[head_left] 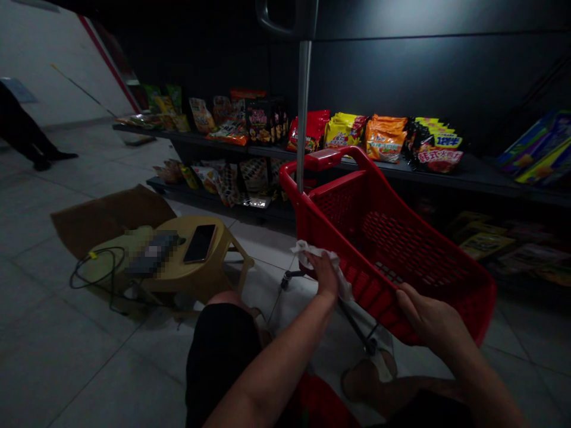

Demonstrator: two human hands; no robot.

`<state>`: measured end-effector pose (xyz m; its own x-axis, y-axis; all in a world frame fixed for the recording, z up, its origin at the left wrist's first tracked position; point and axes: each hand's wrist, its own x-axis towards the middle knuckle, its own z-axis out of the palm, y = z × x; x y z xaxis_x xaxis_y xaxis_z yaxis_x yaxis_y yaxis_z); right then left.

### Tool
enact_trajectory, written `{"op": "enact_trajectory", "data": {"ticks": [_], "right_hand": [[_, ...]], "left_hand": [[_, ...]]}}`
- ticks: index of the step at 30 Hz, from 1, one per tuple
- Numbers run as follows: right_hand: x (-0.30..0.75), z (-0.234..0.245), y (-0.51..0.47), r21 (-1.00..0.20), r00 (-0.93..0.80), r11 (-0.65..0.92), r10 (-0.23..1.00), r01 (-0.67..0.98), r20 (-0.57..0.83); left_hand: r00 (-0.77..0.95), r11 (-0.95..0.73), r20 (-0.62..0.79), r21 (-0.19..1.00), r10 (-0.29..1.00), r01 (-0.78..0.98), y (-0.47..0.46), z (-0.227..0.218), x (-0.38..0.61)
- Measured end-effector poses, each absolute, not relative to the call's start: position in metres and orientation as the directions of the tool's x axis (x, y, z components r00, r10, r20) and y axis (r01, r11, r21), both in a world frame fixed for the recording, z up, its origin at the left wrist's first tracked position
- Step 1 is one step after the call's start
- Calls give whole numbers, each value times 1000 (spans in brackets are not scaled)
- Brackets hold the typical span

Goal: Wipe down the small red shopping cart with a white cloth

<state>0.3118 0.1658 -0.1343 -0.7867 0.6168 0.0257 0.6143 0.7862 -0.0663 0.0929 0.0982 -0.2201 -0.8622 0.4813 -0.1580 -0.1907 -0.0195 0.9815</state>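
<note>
A red plastic shopping trolley basket (375,238) lies tilted in front of me, its mesh wall facing up and a grey metal pole (303,113) rising behind its rim. My left hand (323,273) presses a crumpled white cloth (317,254) against the basket's near rim. My right hand (426,315) grips the basket's red outer wall further right. Part of a dark wheeled frame (357,324) shows beneath the basket, mostly hidden.
Dark shelves (473,178) of snack packets (383,139) run along the back. At left, a low beige stool (223,261) holds a phone (200,244) and a pixelated object, with a black cable (96,267) and cardboard (111,217) nearby. A dark-clad person (27,128) stands far left.
</note>
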Motion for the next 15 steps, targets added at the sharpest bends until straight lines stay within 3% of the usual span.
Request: {"op": "enact_trajectory", "data": {"ticks": [4,7,9,12,15], "right_hand": [[313,-133,165,-72,-785,783,620,618,-1],[315,-133,163,-71,-794,792,608,606,13],[317,-133,162,-64,-801,801,598,595,36],[318,-131,159,-61,-804,805,592,589,52],[315,-127,158,-72,-806,807,589,585,57]], "left_hand": [[-839,29,211,965,501,260,97,-198,125],[-655,60,420,813,628,578,83,-204,143],[-448,-17,515,669,731,743,72,-217,138],[-264,-85,606,485,750,870,66,-233,96],[-396,41,624,504,673,863,75,-234,48]]}}
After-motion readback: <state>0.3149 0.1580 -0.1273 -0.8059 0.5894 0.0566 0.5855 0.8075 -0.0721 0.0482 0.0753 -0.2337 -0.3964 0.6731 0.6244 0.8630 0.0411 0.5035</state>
